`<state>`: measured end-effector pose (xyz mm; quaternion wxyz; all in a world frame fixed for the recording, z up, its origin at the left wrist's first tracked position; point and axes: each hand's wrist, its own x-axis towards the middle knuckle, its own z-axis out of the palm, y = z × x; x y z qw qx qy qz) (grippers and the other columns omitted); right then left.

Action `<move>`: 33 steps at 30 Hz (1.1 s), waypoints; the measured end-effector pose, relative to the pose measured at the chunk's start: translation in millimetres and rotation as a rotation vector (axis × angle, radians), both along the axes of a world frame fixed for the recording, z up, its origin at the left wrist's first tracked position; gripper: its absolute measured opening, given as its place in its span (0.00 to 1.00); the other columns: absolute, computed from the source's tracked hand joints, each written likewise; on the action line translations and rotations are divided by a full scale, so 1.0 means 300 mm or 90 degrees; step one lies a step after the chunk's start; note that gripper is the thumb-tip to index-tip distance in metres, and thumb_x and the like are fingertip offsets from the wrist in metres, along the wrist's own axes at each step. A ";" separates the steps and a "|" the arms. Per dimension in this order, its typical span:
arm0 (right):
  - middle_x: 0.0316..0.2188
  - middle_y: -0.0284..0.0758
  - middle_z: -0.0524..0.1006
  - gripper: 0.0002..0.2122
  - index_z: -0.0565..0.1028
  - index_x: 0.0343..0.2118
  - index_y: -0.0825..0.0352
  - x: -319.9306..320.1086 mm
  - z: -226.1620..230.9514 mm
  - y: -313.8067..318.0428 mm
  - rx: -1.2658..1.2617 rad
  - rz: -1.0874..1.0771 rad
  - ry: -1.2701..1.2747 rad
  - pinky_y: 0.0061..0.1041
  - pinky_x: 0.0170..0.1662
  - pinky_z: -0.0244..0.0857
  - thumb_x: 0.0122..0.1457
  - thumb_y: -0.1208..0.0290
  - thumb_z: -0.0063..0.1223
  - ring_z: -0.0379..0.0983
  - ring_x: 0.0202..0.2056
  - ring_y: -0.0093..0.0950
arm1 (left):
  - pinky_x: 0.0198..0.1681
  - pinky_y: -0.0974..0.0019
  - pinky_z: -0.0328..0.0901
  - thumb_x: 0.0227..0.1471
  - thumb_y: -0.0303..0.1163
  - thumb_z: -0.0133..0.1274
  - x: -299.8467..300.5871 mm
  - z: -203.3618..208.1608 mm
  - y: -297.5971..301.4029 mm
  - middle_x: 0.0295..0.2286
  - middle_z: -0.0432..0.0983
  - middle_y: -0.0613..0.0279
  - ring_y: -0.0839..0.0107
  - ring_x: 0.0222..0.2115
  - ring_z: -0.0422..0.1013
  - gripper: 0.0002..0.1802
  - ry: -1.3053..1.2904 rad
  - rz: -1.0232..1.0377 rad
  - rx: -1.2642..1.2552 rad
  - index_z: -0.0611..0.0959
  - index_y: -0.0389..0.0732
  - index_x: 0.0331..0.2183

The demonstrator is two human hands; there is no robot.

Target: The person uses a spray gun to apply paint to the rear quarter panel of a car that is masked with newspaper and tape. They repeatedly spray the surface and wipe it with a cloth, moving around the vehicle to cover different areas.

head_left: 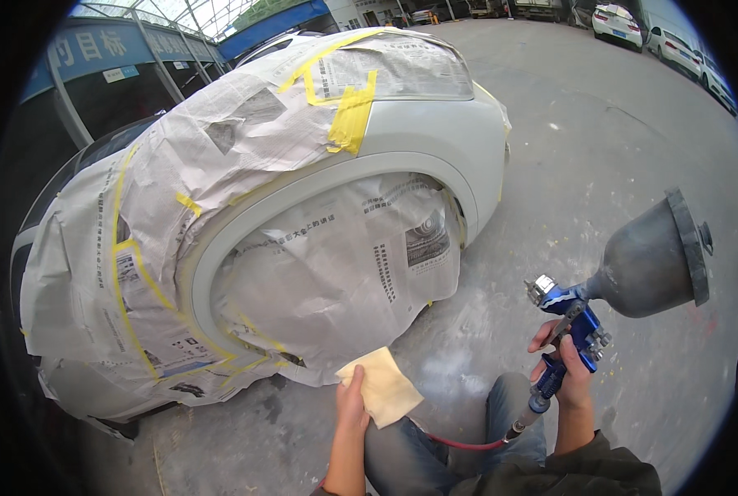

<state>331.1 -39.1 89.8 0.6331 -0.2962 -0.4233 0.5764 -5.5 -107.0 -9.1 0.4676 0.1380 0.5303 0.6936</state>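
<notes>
My left hand (351,400) pinches a folded pale-yellow cloth (383,388) by its left edge, in front of my knee. In my right hand (569,372) is a blue spray gun (580,326), its fingers wrapped round the grip. A dark grey paint cup (652,258) sits tilted on top of the gun, and the silver nozzle points left toward the car. From the base of the grip runs a red air hose (466,446) across my legs. Ahead stands a car's light grey fender (414,128), with newspaper (303,273) masking the wheel opening inside its arch.
Yellow masking tape (354,116) holds more newspaper over the car's body at the left. Grey concrete floor (567,157) stretches to the right and behind. White cars (617,26) are parked at the far right, and blue-topped bays (96,45) line the far left.
</notes>
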 end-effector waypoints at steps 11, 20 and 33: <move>0.35 0.41 0.72 0.19 0.68 0.44 0.73 0.069 -0.030 -0.134 -0.002 0.011 0.018 0.23 0.20 0.73 0.60 0.60 0.48 0.74 0.35 0.29 | 0.39 0.68 0.69 0.59 0.34 0.52 0.044 0.004 -0.001 0.35 0.78 0.60 0.73 0.34 0.74 0.13 0.188 -0.050 0.015 0.78 0.32 0.39; 0.35 0.40 0.72 0.17 0.68 0.43 0.72 0.132 -0.098 -0.129 -0.041 -0.023 0.027 0.23 0.20 0.73 0.61 0.61 0.47 0.73 0.36 0.28 | 0.38 0.69 0.68 0.59 0.33 0.51 0.054 -0.011 0.014 0.35 0.78 0.61 0.74 0.33 0.74 0.12 0.221 -0.042 0.011 0.78 0.32 0.38; 0.35 0.37 0.73 0.15 0.69 0.43 0.70 0.168 -0.116 -0.130 -0.057 -0.088 0.027 0.23 0.20 0.72 0.62 0.62 0.46 0.73 0.36 0.26 | 0.38 0.69 0.68 0.58 0.33 0.52 0.061 -0.025 0.024 0.35 0.78 0.61 0.74 0.33 0.74 0.13 0.254 -0.047 0.015 0.79 0.33 0.38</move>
